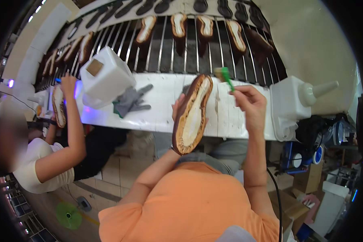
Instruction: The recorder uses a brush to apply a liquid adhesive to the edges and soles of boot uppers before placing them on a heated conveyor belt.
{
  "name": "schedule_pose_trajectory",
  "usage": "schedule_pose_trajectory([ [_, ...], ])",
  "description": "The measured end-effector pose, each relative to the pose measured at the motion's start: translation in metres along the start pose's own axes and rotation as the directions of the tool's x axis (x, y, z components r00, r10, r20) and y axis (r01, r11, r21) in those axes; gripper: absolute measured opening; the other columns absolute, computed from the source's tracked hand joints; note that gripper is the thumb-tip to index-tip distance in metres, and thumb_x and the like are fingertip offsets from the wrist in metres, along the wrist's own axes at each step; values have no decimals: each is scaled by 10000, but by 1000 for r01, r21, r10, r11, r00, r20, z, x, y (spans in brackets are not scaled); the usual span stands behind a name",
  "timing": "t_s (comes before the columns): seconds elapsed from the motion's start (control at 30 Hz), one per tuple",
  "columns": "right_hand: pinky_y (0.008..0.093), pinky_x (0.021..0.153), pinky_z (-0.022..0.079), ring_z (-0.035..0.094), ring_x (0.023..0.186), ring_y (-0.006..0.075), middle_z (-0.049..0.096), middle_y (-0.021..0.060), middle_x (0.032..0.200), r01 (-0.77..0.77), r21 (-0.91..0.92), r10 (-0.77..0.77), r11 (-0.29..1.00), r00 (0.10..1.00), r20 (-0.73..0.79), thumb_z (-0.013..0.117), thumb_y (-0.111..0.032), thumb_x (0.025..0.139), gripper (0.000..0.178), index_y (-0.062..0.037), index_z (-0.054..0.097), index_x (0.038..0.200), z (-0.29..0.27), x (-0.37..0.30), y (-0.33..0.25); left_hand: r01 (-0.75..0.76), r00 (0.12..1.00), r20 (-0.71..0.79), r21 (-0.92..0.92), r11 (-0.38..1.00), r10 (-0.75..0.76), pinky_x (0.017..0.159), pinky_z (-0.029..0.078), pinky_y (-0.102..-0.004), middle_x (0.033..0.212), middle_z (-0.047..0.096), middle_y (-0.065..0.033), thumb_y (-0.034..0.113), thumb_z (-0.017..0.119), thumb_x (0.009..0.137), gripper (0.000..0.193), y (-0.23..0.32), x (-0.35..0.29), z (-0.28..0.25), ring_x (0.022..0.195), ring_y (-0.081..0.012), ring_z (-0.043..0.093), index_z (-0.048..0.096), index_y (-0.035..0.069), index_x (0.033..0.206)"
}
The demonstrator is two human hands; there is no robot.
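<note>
My left hand (176, 106) is wrapped round a brown lasted shoe upper (192, 115), mostly hidden behind it. The upper is held sole side up, toe toward me, and shows a pale centre with a tan, pleated margin. To its right, my right hand (252, 105) pinches a small green-handled brush (226, 77) between thumb and fingers. The brush's tan bristles are apart from the upper, a little right of its heel end. Both hands are over the white bench top (226, 117).
Beyond the bench, a slatted metal rack (161, 52) carries several brown uppers, with dark soles (200, 5) farther back. A grey glove (133, 101) lies beside a white jug (109, 80). At right stands a white nozzled container (292, 101). A co-worker (48, 161) at left handles another upper (59, 105).
</note>
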State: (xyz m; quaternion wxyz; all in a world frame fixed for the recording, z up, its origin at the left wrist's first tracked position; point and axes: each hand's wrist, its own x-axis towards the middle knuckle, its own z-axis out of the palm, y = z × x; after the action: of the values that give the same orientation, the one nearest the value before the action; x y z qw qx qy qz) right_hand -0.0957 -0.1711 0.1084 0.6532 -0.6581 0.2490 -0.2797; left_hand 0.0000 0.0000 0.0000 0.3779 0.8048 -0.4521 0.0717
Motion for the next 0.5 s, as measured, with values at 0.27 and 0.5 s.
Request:
schedule_pose_trajectory([
  [0.27, 232, 608, 479, 620, 738, 136, 646, 78, 816, 221, -220, -164, 950, 954, 251, 736, -24, 760, 117, 10, 685, 861, 25, -49, -15, 69, 978, -55, -825, 561, -201, 1059, 387, -398, 1434, 292, -155, 56, 737, 775, 947, 9, 1, 11, 1289, -246, 404, 85, 105, 1460],
  [0.5, 273, 615, 486, 624, 711, 175, 648, 100, 804, 285, -382, -218, 879, 953, 210, 722, -20, 770, 83, 5, 682, 838, 15, -43, 10, 78, 974, -132, -563, 823, -183, 1106, 284, -400, 1427, 304, -139, 80, 764, 756, 943, 11, 1, 17, 1309, -258, 370, 122, 71, 1447],
])
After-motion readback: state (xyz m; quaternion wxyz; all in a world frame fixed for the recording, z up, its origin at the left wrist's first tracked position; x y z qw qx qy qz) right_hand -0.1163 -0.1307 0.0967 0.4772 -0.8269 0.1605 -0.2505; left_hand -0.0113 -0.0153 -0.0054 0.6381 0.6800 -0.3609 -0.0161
